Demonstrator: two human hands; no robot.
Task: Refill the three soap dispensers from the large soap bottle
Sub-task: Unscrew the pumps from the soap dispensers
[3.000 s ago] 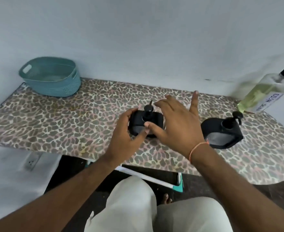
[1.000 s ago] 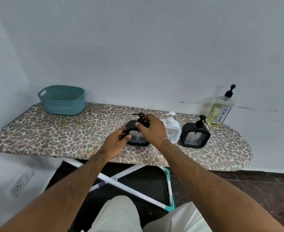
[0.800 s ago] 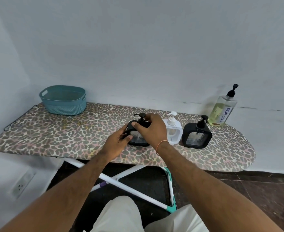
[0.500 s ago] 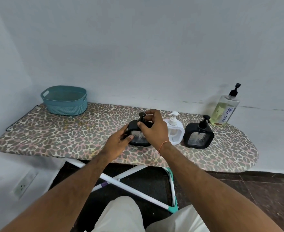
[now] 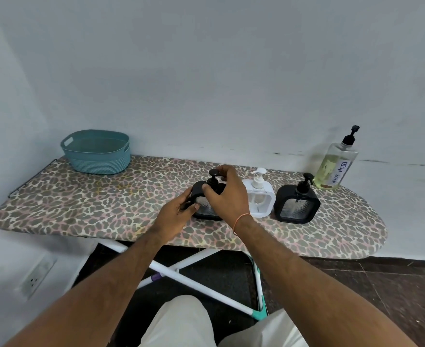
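arms: bare, sleeveless | right wrist: thin orange thread band point(image 5: 240, 219) | trousers point(image 5: 181, 321): cream

Leopard-print ironing board point(image 5: 86, 209) against the wall, bearing all items; teal plastic basket point(image 5: 96, 152) at its far left rear; three square dispensers in a row right of centre: left black dispenser point(image 5: 204, 209), white dispenser point(image 5: 259, 200) touching or just beside it, right black dispenser point(image 5: 297, 203) near. Clear labelled soap bottle point(image 5: 336, 164) behind the right black dispenser, at the wall; left hand point(image 5: 175, 214) on the left black dispenser's left side, right hand point(image 5: 227, 194) over its pump.

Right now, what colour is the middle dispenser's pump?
White, like its body; the middle dispenser shows best in the head view.
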